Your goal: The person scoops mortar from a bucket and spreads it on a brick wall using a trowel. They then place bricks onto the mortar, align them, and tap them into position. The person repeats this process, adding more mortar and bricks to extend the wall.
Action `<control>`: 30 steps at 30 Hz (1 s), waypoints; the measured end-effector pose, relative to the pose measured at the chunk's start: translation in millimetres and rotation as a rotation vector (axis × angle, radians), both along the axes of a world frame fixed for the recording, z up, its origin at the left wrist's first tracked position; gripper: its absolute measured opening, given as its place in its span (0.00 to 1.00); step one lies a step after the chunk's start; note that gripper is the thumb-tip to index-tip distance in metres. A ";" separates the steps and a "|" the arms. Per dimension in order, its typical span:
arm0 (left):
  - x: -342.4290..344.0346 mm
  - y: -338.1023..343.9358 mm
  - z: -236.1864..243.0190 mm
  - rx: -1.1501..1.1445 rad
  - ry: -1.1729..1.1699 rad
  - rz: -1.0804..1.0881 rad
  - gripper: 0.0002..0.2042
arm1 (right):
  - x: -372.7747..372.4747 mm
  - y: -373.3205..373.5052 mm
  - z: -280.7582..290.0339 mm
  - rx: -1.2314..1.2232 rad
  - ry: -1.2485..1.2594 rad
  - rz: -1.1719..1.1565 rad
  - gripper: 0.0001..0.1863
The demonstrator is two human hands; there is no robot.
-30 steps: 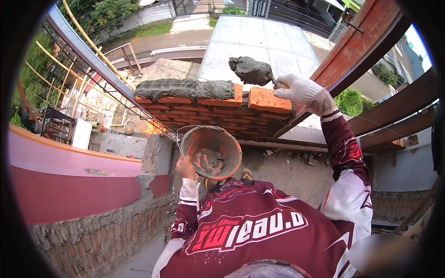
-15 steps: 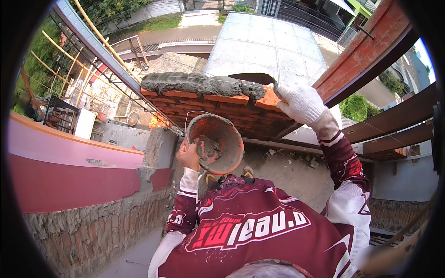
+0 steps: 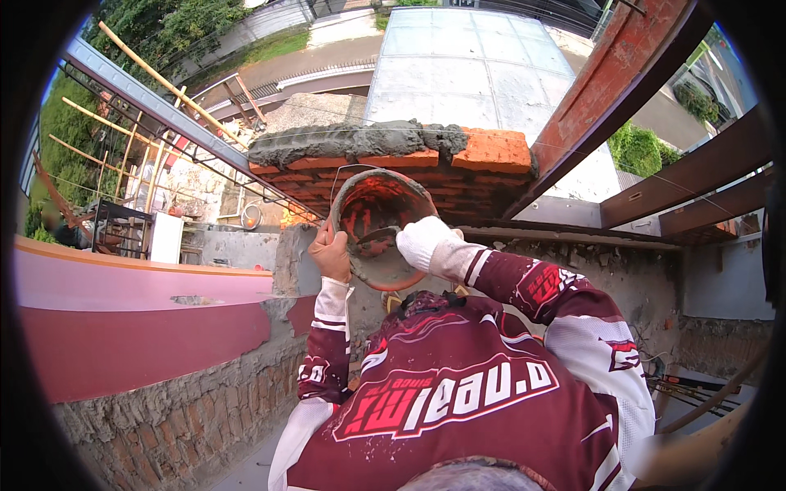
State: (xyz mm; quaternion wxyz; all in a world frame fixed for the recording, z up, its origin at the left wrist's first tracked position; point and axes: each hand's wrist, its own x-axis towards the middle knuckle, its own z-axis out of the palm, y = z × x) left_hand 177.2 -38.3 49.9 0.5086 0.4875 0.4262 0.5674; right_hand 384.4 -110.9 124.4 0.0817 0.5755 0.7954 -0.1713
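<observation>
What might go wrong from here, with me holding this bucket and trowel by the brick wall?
The bucket could tip: only the left hand appears to grip its rim, while the right hand works the trowel inside it.

That left hand is bare against a mortar-smeared bucket, so mortar might irritate the skin.

The mortar lies thick and uneven to the edge of the brick wall, so some may drop off.

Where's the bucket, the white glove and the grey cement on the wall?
Bucket [image 3: 383,193]: head view, its far inner wall.
White glove [image 3: 422,243]: head view, its back.
Grey cement [image 3: 360,141]: head view, middle of the layer.
</observation>
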 end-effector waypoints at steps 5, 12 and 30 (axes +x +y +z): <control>-10.6 12.8 -1.2 -0.054 0.079 -0.082 0.19 | -22.4 12.1 -12.9 0.104 -0.126 0.049 0.06; -6.8 17.2 -5.0 -0.079 0.127 -0.169 0.21 | -2.7 30.8 2.7 0.193 -0.073 0.091 0.07; 49.0 -30.8 43.9 0.320 0.516 -0.005 0.09 | 7.7 28.9 -38.9 -0.151 0.064 -0.279 0.12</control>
